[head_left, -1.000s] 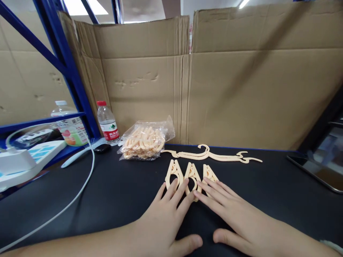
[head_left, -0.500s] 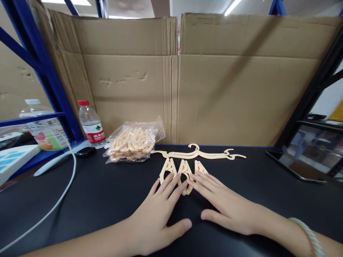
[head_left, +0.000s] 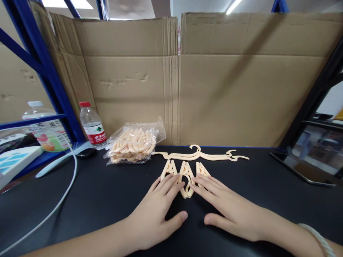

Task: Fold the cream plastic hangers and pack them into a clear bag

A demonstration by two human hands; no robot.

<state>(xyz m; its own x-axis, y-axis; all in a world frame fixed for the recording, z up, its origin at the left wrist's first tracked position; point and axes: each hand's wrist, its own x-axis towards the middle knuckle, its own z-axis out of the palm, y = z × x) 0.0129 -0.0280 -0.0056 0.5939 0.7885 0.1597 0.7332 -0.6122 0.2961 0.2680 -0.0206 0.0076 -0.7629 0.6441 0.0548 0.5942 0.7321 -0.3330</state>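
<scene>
Three cream folded hangers lie in a row on the black table. My left hand (head_left: 158,210) rests flat with fingers spread over the lower part of the left folded hanger (head_left: 168,166). The middle folded hanger (head_left: 187,192) shows between my two hands, its hook curving inside its arms. Fingers of my right hand (head_left: 227,210) stretch over the right folded hanger (head_left: 201,169), hiding its lower part. Both hands are open and grip nothing. Behind the row lies an unfolded cream hanger (head_left: 184,156), its hook pointing away from me.
A clear plastic bag (head_left: 134,142) of cream hangers lies at the back left. Beside it stand a red-capped water bottle (head_left: 93,126) and a pale blue brush (head_left: 57,160). A white cable (head_left: 64,191) crosses the left side. A dark tablet (head_left: 302,169) lies at right; cardboard (head_left: 241,85) walls the back.
My hands have moved slightly apart, uncovering more of the middle folded hanger. The view has shifted a little; the hangers appear to stay in place.
</scene>
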